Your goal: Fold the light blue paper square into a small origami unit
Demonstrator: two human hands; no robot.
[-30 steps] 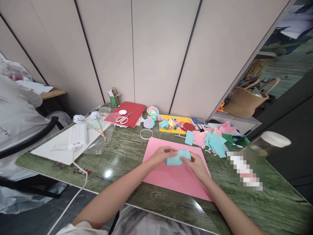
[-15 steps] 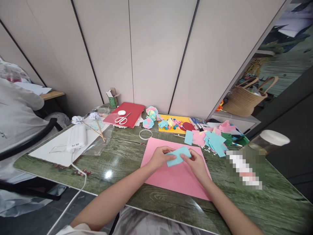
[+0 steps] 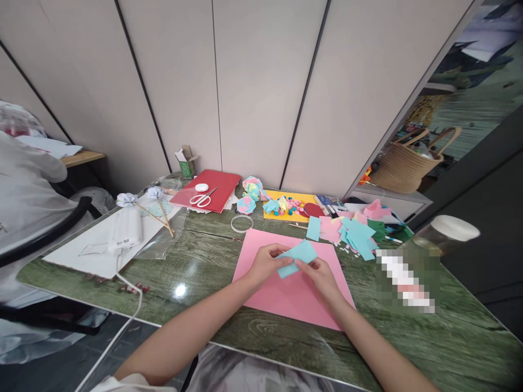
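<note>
Between my two hands is a light blue piece of paper, held tilted above a pink sheet. My left hand pinches its left end, with the thumb on top and the fingers behind. At the lower right edge, my right hand grips the same paper, its thumb close to the left thumb. Fingers behind the paper are partly hidden. Beyond the pink sheet lie more light blue paper pieces and pink paper pieces.
A red folder carries white-handled scissors. Nearby are a tape roll, paper balls and a yellow sheet with small pompoms. A white power bank lies left; a lidded cup stands right. Another person sits at far left.
My right thumb has slid leftward along the light blue paper, nearer my left thumb. The paper's right end now shows more freely. Both hands still hold it.
</note>
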